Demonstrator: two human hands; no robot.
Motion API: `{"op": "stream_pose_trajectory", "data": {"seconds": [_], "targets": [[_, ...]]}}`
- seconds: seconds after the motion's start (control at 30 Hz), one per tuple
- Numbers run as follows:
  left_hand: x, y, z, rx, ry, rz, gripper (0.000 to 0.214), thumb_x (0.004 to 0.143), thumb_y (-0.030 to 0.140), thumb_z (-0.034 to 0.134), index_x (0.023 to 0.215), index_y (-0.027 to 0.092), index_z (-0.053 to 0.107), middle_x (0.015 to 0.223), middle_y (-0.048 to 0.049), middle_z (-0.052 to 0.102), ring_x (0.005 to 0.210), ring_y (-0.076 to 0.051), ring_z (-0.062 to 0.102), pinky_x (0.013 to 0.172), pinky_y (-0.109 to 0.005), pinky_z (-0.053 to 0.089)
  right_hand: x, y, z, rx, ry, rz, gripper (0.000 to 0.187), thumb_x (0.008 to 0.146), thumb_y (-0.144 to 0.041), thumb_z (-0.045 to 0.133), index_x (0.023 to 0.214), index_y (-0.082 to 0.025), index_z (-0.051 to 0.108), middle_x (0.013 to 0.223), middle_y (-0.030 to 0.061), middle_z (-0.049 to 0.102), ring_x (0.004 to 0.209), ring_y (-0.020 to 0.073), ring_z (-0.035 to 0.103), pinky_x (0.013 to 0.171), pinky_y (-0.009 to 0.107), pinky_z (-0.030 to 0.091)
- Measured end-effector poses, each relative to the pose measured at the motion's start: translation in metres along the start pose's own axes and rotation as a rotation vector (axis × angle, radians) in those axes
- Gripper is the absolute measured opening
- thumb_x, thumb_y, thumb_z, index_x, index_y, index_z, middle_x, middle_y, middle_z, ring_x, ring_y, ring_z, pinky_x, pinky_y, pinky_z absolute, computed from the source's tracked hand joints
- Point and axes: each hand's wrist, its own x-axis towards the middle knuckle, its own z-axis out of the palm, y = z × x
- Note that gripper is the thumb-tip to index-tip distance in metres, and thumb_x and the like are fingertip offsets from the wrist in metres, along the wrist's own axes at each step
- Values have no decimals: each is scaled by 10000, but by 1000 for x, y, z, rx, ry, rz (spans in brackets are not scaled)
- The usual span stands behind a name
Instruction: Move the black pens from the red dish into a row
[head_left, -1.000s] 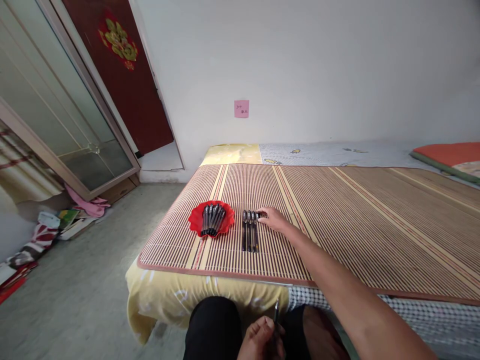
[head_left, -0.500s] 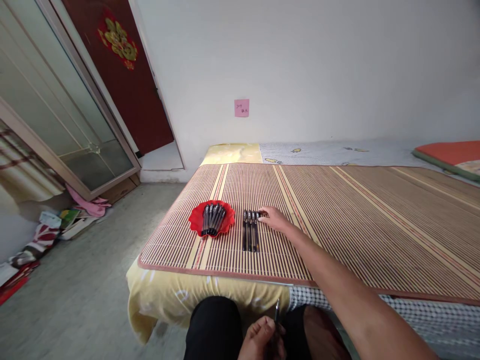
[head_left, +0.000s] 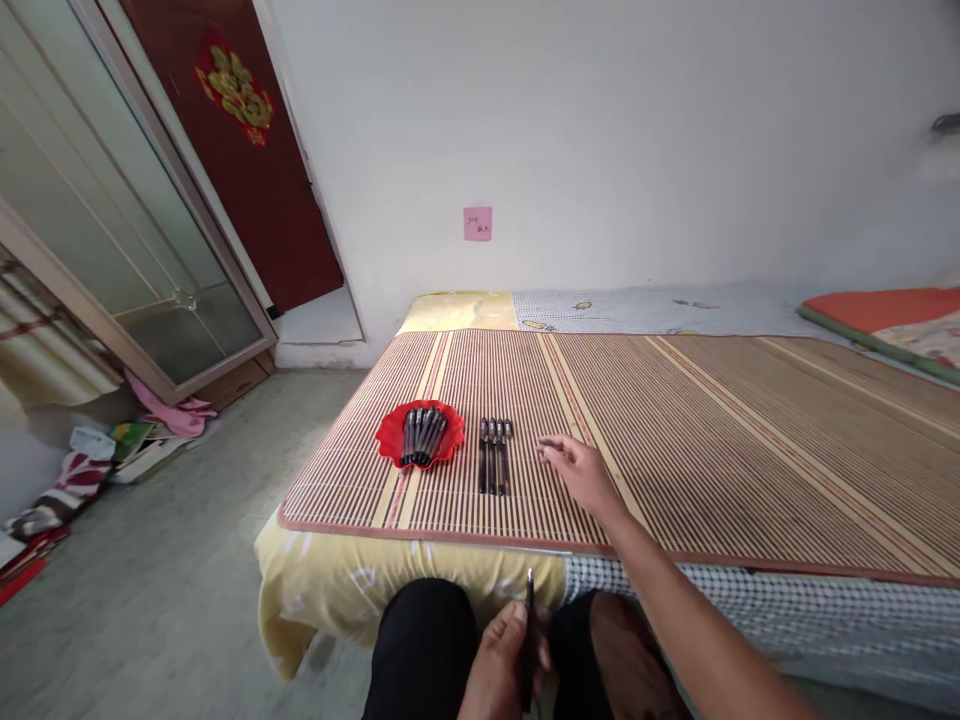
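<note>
Left hand (head_left: 504, 665): we grip a pen (head_left: 528, 640) upright, near our lap.
Right hand (head_left: 581, 470): open, empty, right of the row (head_left: 494, 456).
Dish (head_left: 420, 436): left of row, bundling pens.

The right hand (head_left: 581, 470) is stretched forward on a long, nearly straight arm that enters from the lower right, palm down, fingers loosely spread and pointing left, holding nothing. The left hand (head_left: 499, 665) sits low and close to the body between the knees, fingers curled around something thin and dark; its grip looks closed, though the frame edge cuts it off.
</note>
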Motion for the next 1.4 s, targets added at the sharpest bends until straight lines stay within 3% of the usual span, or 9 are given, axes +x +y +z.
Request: {"op": "stream_pose_trajectory", "data": {"seconds": [0.2, 0.37, 0.6, 0.87, 1.13, 1.4], "targets": [[-11, 12, 3, 35, 45, 90, 513, 780, 627, 745, 890, 133, 665, 607, 29, 567, 472, -60, 378, 476, -230, 193, -106, -14, 17, 274, -75, 180, 472, 866, -613, 610, 1053, -190, 705, 980, 119, 758, 823, 240, 720, 729, 355, 581], [-11, 13, 0, -29, 24, 110, 452, 693, 516, 863, 821, 167, 605, 623, 44, 561, 496, -66, 403, 499, -216, 266, -152, -7, 45, 335, -50, 270, 508, 822, -686, 623, 988, -213, 703, 907, 102, 745, 814, 264, 701, 689, 350, 554], [-2, 3, -13, 79, 93, 199, 519, 552, 515, 930, 760, 161, 612, 548, 68, 520, 442, -59, 394, 453, -203, 273, -159, 7, 69, 231, -73, 179, 395, 799, -600, 667, 703, -220, 616, 704, 33, 662, 708, 223, 633, 663, 321, 492], [0, 1, -16, 170, 202, 266, 566, 465, 555, 940, 669, 180, 570, 487, 83, 496, 415, -58, 402, 439, -194, 305, -157, 7, 66, 243, -144, 158, 344, 814, -526, 646, 670, -218, 591, 603, -7, 596, 600, 182, 568, 609, 294, 433], [-11, 3, -22, 286, 141, 260, 566, 541, 655, 874, 647, 173, 597, 487, 47, 540, 417, -78, 430, 443, -209, 282, -161, 9, 63, 193, -171, 89, 301, 830, -456, 641, 688, -191, 657, 628, -1, 622, 628, 176, 576, 623, 283, 415], [-18, 2, -19, 251, 77, 162, 640, 640, 764, 751, 724, 138, 646, 568, -11, 621, 479, -93, 481, 471, -210, 312, -162, 12, 67, 243, -210, 132, 342, 817, -510, 647, 689, -193, 644, 631, 0, 637, 621, 181, 594, 631, 289, 438]]}}
